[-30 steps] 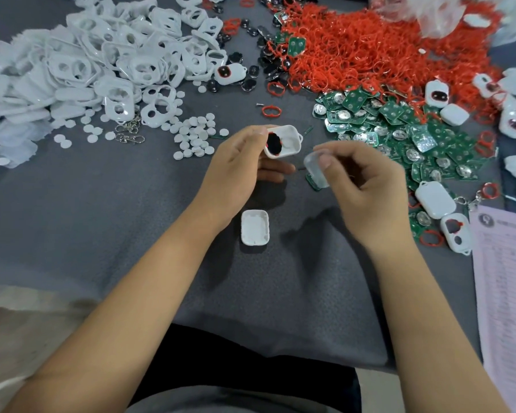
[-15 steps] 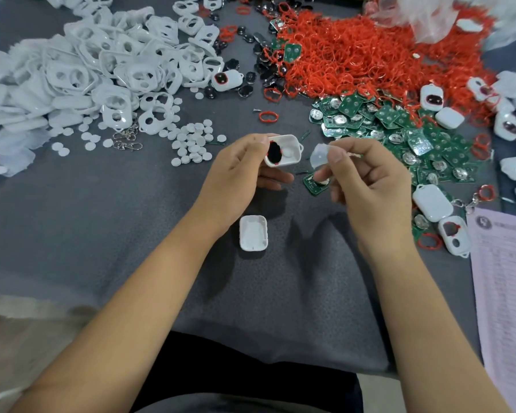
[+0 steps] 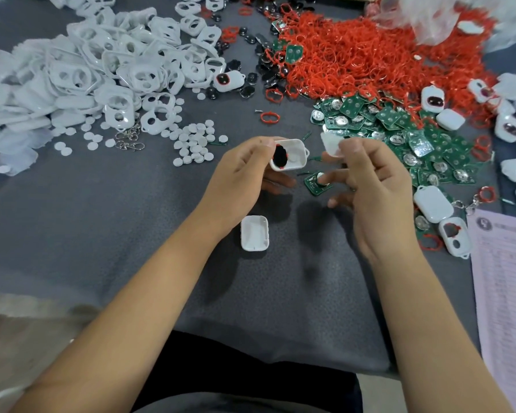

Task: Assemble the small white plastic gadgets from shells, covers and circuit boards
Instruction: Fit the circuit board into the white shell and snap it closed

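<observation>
So our right hand has lifted that little translucent piece pinched at its fingertips, green circuit board now underneath on the cloth, while our left hand grips the open shell, so insertion looks next.

white shell with black-and-red insert; green circuit boards; red rings; grey cloth.

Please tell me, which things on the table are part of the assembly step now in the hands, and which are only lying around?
In use:
- left hand grips the open shell
- right hand pinches a small translucent piece
- circuit board under the right fingers
- white cover on the cloth

Lying about:
- red rings
- white discs
- paper form
</observation>
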`<action>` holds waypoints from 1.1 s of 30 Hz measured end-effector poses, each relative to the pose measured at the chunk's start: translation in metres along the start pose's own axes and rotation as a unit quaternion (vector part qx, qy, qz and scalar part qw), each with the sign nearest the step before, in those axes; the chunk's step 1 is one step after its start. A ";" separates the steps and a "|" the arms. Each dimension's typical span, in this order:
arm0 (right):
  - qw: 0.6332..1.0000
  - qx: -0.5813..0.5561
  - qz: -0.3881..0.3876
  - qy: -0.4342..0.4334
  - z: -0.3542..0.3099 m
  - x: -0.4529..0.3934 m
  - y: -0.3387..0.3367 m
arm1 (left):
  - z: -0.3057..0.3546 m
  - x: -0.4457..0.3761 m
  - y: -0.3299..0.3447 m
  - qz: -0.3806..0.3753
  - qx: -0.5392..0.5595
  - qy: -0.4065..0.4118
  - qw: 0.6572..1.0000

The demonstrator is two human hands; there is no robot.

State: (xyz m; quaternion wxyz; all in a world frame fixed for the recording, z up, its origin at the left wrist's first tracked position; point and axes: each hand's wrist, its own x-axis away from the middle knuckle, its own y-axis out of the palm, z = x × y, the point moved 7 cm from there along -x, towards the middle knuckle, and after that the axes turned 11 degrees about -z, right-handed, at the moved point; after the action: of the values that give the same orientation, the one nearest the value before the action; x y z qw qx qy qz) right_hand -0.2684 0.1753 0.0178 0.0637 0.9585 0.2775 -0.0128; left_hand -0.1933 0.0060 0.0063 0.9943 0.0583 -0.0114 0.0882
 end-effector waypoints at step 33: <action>0.973 0.223 -0.025 -0.051 -0.004 0.004 0.017 | -0.004 -0.001 0.002 -0.083 -0.101 -0.031 0.991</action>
State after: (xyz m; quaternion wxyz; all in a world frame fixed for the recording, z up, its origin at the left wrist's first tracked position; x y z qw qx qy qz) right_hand -0.2561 0.1642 0.0236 -0.1380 0.9393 0.2882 -0.1250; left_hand -0.1942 0.0079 0.0021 0.9982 -0.0390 -0.0466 0.0018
